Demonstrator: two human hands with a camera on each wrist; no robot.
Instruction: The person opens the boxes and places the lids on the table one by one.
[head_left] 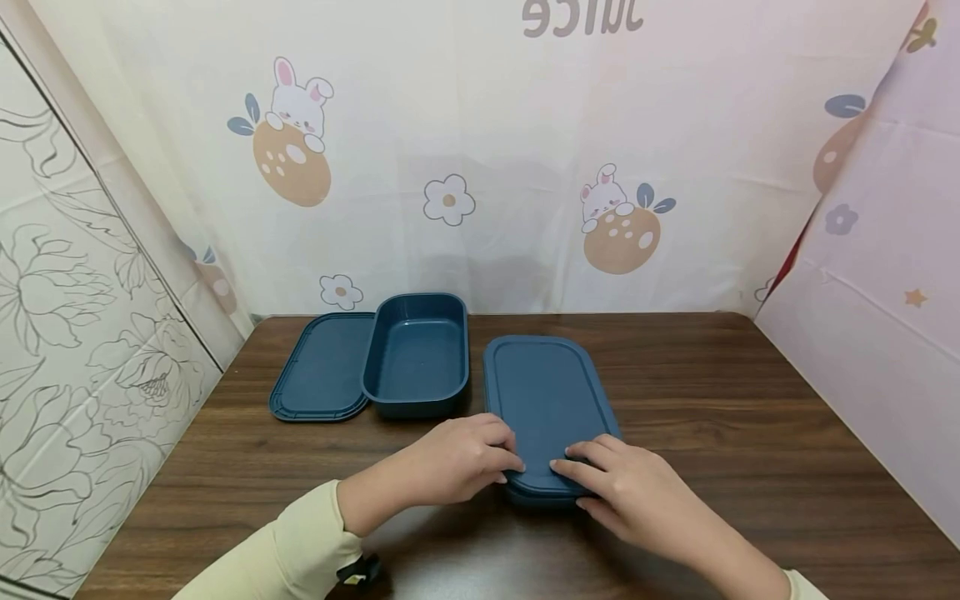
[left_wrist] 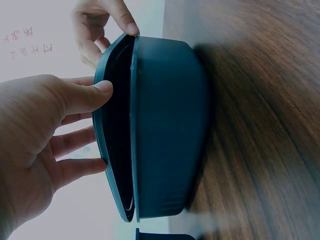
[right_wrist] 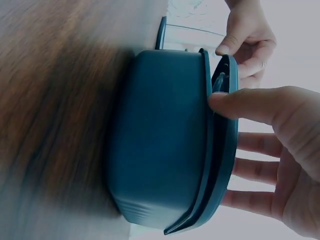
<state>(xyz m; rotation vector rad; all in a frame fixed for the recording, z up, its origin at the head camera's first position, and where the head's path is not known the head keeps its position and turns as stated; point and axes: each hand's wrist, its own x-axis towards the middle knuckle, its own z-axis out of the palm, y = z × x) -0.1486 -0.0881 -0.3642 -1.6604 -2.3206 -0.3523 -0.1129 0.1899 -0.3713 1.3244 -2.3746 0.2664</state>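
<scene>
A dark blue lid [head_left: 551,396] lies over a rectangular plastic food container [left_wrist: 167,130] of the same colour. In the left wrist view a gap shows between the lid's edge and the container's rim, so the lid sits partly raised. My left hand [head_left: 461,458] pinches the lid's near left corner, thumb at the edge and fingers on top. At the near right corner, my right hand [head_left: 633,496] holds the lid, with its thumb [right_wrist: 225,104] beside the rim and its fingers spread over the top. The container's inside is hidden.
To the left stands a second blue container [head_left: 420,358], uncovered. Another blue lid [head_left: 322,367] lies flat beside it, touching or under its left side. The brown wooden table [head_left: 712,400] reaches back to a patterned curtain [head_left: 510,125].
</scene>
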